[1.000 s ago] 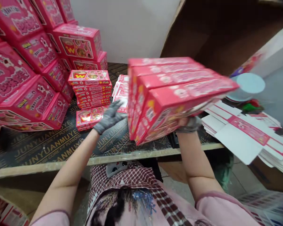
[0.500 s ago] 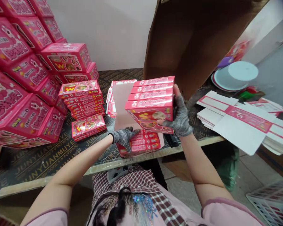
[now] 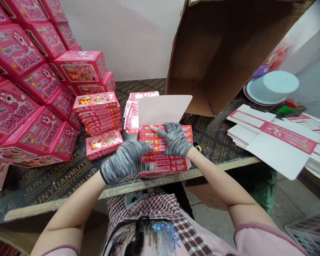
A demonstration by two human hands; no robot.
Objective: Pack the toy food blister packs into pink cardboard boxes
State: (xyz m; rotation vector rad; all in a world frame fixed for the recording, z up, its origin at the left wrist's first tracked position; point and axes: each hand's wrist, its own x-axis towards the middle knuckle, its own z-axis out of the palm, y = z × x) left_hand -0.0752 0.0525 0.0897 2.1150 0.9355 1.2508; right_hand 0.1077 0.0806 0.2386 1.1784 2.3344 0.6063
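An open white carton with a raised lid (image 3: 162,110) stands on the table, filled with small pink boxes (image 3: 165,160) lying in layers. My right hand (image 3: 174,139), in a grey knit fingerless glove, lies flat on top of those boxes and holds nothing. My left hand (image 3: 125,163), in a matching glove and slightly blurred, is against the near left side of the stack with its fingers extended. The carton's lower part is mostly hidden by the boxes and my hands.
Large pink cartons (image 3: 29,89) are piled at the left, with small pink box stacks (image 3: 97,113) beside them. Flat printed carton blanks (image 3: 282,142) lie at the right. A brown cardboard box (image 3: 221,53) leans above. The printed plywood tabletop (image 3: 56,188) ends in a near edge.
The stack that my right hand held in the air now lies in the carton. My left hand has moved from the boxes' front to their left side, and the white lid stands more upright.
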